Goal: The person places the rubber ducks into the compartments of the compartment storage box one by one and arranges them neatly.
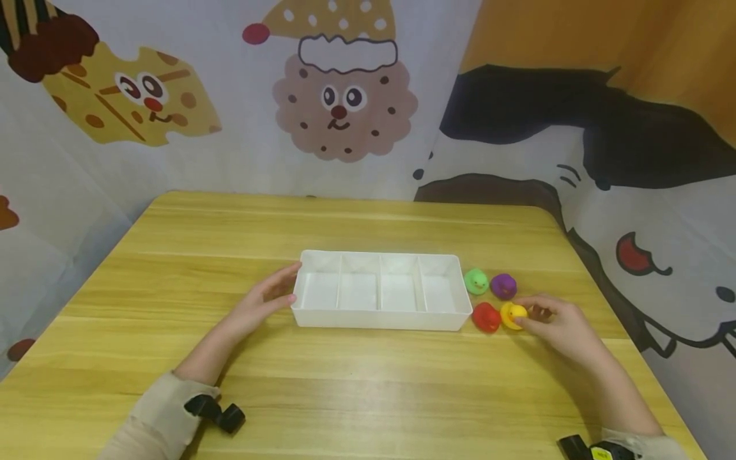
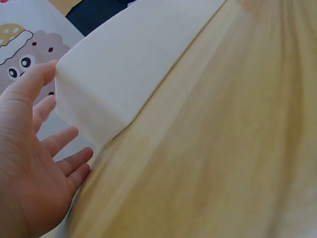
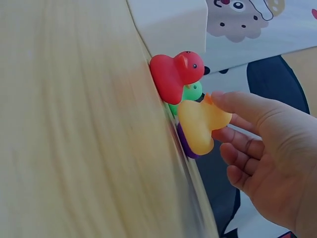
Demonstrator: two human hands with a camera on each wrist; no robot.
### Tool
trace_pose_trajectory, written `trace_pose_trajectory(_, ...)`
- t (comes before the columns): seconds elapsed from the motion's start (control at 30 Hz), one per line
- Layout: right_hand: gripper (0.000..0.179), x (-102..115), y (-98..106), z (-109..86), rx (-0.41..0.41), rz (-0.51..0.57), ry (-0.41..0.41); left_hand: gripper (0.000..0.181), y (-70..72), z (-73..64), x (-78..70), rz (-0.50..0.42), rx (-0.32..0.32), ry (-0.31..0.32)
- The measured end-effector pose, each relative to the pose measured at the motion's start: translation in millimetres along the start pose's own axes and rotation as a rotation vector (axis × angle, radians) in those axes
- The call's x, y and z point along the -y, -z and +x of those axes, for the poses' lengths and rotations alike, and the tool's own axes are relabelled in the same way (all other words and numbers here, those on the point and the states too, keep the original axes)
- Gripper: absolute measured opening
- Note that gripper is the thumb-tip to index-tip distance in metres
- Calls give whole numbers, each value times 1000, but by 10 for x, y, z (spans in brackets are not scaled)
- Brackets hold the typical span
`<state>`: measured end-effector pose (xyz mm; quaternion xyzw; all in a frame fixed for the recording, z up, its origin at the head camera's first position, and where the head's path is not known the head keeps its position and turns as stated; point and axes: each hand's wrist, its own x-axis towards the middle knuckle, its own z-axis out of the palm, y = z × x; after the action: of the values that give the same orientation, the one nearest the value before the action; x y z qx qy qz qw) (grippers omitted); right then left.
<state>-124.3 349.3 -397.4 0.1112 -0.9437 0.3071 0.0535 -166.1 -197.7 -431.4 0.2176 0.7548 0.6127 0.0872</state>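
A white divided tray [image 1: 382,321] lies on the wooden table, its several compartments bare. At its left end, my left hand [image 1: 261,303] touches the wall with thumb and fingertips, the fingers spread and nearly straight; the left wrist view shows the thumb at the tray's corner. My right hand [image 1: 560,326] pinches a yellow rubber duck [image 1: 513,315] between thumb and fingers, right of the tray. Beside it sits a red rubber duck [image 1: 486,317]. Behind these are a green rubber duck [image 1: 476,282] and a purple one [image 1: 503,287], both largely hidden in the right wrist view.
The wooden table [image 1: 356,390] has rounded far corners. Behind it hangs a white cloth [image 1: 236,172] printed with cartoon figures. Each sleeve carries a black wrist device, the left one [image 1: 215,414] close over the table.
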Motion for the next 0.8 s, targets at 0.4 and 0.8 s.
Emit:
trace_pose_trajectory(0.4, 26, 156, 86, 13, -43, -9, 3, 60, -6, -5, -8, -15, 5, 0)
trace_pose_trajectory(0.8, 27, 440, 159, 50, -76, 34, 52, 60, -2, 2, 4, 3, 6, 0)
